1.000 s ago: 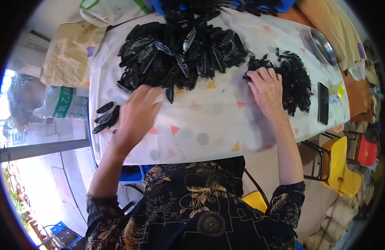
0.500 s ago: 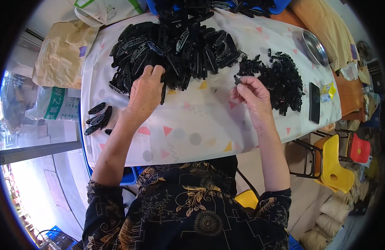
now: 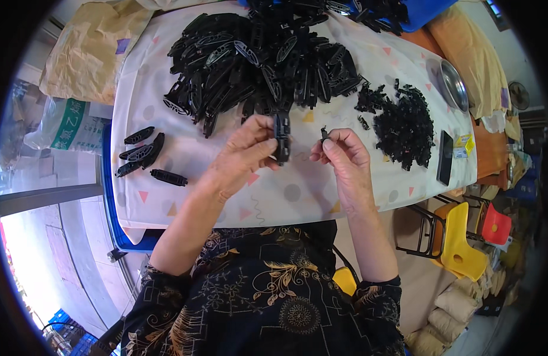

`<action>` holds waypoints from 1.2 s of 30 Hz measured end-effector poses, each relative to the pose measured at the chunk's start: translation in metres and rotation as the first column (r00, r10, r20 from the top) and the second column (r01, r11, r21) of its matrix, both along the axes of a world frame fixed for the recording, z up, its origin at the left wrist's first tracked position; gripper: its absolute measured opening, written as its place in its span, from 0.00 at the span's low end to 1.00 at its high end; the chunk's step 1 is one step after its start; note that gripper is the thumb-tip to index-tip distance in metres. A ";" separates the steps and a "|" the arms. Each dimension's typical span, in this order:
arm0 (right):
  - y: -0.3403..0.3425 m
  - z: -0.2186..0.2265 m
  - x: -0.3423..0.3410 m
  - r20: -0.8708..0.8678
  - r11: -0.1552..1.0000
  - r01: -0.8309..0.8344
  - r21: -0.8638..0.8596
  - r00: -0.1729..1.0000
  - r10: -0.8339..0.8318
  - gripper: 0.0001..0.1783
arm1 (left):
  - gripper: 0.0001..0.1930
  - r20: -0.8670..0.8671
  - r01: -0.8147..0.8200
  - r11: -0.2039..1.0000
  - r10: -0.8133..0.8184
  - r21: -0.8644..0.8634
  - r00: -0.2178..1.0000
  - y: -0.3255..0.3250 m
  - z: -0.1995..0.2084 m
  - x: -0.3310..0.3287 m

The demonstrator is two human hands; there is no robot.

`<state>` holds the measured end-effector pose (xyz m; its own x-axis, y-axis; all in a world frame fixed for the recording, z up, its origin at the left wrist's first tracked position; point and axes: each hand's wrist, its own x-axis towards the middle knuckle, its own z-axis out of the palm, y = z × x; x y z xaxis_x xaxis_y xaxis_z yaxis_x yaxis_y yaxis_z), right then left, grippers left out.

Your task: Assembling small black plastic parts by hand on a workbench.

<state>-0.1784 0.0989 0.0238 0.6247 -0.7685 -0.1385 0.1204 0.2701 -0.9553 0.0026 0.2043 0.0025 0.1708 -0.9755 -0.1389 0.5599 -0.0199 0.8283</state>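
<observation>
My left hand (image 3: 248, 149) grips a long black plastic part (image 3: 281, 137), held upright over the middle of the table. Close to its right, my right hand (image 3: 345, 155) pinches a small black clip-like piece (image 3: 324, 133) between thumb and fingers. The two pieces are apart. Beyond my hands lies a large heap of long black plastic parts (image 3: 226, 65). To the right spreads a pile of small black pieces (image 3: 404, 127). Several long black parts (image 3: 144, 152) rest at the table's left, with one more (image 3: 169, 177) nearer to me.
A patterned white cloth (image 3: 214, 207) covers the table. A blue crate (image 3: 425, 13) with black parts stands at the back. On the right are a steel bowl (image 3: 453, 85), a phone (image 3: 445, 158) and a small yellow packet (image 3: 463, 144). A brown paper bag (image 3: 87, 56) stands left; a yellow chair (image 3: 461, 243) stands right.
My left hand has drawn back from the heap with a long black part in its grip. My right hand, still pinching the small piece, has come left and nearer to it.
</observation>
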 end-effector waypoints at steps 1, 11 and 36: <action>0.003 0.000 0.003 0.031 1.000 -0.014 -0.007 0.999 0.015 0.03 | 0.12 -0.070 0.009 1.000 -0.007 0.020 0.998 0.000 0.001 -0.004; 0.023 -0.004 0.031 0.115 0.992 -0.031 0.126 0.993 0.016 0.02 | 0.13 -0.115 0.014 1.000 -0.015 -0.008 0.993 0.000 -0.008 -0.007; -0.014 0.047 -0.004 -0.668 0.027 -0.672 -0.740 0.739 0.089 0.08 | 0.13 0.350 0.184 0.964 -0.242 0.192 0.905 0.003 0.005 -0.026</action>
